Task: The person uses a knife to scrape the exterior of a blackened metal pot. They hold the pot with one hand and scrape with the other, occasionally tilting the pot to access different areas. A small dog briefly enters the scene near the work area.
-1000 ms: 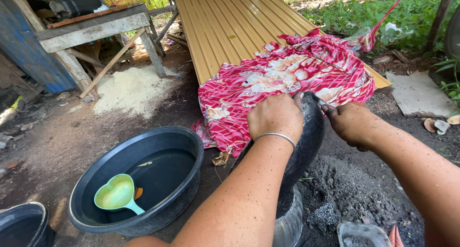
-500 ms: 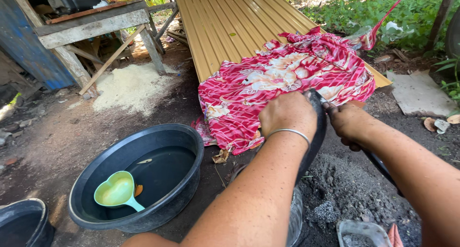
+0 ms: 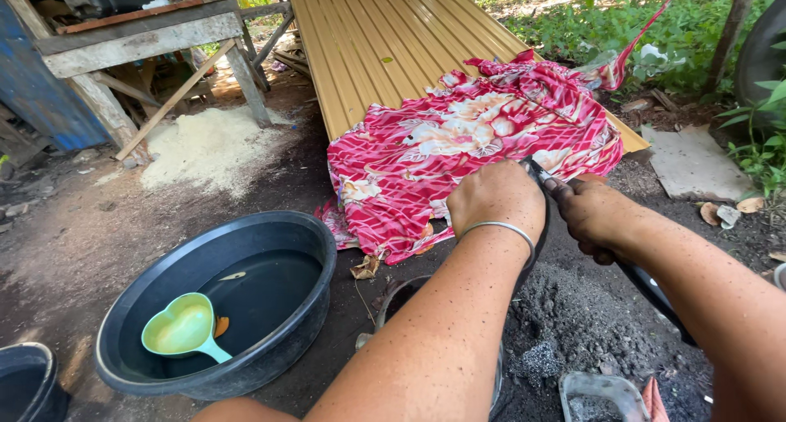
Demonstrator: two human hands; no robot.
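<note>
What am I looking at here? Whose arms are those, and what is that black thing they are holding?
This picture comes from a camera worn on a person's head, looking down, so the two bare arms are that person's own. There is no machine here. The left hand, with a silver bangle on its wrist, presses on a black, sooty pan held on its edge. The right hand grips the pan's dark handle. Underneath lies dark ash on bare ground. To the left sits a big black basin of water with a green heart-shaped scoop floating in it. Behind the hands, a red flowered cloth is spread over yellow ridged roofing sheets.
</note>
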